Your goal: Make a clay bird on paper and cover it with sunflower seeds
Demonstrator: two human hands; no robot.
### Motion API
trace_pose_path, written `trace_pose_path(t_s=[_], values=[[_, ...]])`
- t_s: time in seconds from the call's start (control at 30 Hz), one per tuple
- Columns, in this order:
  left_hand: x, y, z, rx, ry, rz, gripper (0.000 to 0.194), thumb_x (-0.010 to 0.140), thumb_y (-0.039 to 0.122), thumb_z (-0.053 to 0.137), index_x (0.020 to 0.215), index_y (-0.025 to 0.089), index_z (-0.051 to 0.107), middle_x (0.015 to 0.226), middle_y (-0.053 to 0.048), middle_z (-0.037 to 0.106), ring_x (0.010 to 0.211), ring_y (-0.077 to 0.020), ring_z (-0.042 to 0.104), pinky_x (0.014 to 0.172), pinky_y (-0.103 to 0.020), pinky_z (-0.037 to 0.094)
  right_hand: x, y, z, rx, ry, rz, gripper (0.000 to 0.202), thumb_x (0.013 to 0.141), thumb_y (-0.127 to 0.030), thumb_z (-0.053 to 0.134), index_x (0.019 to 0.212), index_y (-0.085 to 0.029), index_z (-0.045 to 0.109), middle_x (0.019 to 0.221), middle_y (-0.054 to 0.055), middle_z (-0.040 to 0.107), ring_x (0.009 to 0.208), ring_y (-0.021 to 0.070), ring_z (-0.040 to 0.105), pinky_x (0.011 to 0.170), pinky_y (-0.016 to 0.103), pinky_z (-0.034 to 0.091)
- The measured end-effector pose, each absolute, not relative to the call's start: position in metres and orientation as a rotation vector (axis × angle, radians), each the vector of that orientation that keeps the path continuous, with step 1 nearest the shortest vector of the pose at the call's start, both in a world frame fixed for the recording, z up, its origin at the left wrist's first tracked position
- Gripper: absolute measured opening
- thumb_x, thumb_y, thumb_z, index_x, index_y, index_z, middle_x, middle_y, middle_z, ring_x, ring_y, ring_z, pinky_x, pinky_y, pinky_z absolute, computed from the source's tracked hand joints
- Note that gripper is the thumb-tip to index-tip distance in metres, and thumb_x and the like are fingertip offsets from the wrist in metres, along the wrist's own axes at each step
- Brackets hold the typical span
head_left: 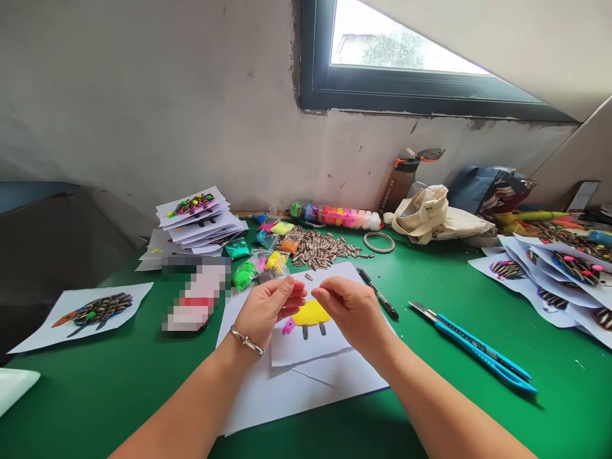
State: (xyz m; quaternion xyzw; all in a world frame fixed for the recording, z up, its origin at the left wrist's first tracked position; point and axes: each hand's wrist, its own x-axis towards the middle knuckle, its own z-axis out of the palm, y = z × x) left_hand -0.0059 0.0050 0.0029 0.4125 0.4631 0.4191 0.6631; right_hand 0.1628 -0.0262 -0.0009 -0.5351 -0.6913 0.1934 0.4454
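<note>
Currently two hands [265, 305] [351, 307] hover near one yellow animal [310, 312] with two legs [306, 332].

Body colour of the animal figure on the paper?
Yellow; the body shows in the head view, partly hidden by the right hand.

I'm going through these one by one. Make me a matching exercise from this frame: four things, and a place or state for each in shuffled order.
1. yellow-bodied animal
2. striped seeds
3. cutter
4. bracelet

A. around the wrist of the left hand
B. heaped loose on the green table
C. blue-handled, lying to the right of the right hand
D. on white paper

Pairs: 1-D, 2-B, 3-C, 4-A
</note>
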Motion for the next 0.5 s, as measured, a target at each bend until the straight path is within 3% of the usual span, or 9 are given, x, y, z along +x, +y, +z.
trace_pose_path(t_s=[0.1,0.2,0.4,0.5], values=[[-0.008,0.0056,0.0048,0.932,1.048,0.986,0.05,0.058,0.059,0.08,0.079,0.015,0.073,0.08,-0.006,0.072,0.072,-0.0174,0.066,0.071,-0.03,0.051,0.1604,-0.0268,-0.0008,-1.286,-1.686,0.504,0.007,0.086,-0.02,0.057,0.083,-0.02,0.064,0.073,-0.001,0.063,0.065,0.0116,0.054,0.061,0.022,0.042],[-0.0076,0.0061,0.0043,0.941,1.044,0.974,0.05,0.059,0.06,0.08,0.079,0.015,0.073,0.078,-0.006,0.073,0.071,-0.0172,0.067,0.07,-0.029,0.052,0.1575,-0.0277,-0.0024,-1.225,-1.707,0.536,0.018,0.09,-0.016,0.049,0.098,-0.02,0.064,0.083,0.001,0.067,0.071,0.0118,0.058,0.066,0.022,0.044],[-0.0069,0.0062,-0.0011,0.962,1.029,0.947,0.048,0.062,0.06,0.078,0.08,0.015,0.073,0.078,-0.007,0.073,0.075,-0.0178,0.067,0.073,-0.03,0.052,0.1588,-0.0265,-0.0034,-1.321,-1.822,0.442,0.031,0.091,-0.029,0.054,0.062,-0.018,0.058,0.055,-0.003,0.051,0.053,0.0101,0.043,0.05,0.023,0.033],[-0.0066,0.0063,-0.0013,0.969,1.038,0.938,0.049,0.061,0.061,0.078,0.078,0.015,0.073,0.076,-0.006,0.073,0.073,-0.0176,0.067,0.072,-0.029,0.052,0.1593,-0.0249,-0.0048,-1.254,-1.785,0.413,0.016,0.089,-0.024,0.057,0.076,-0.019,0.065,0.067,-0.001,0.062,0.062,0.0114,0.053,0.058,0.022,0.041]])
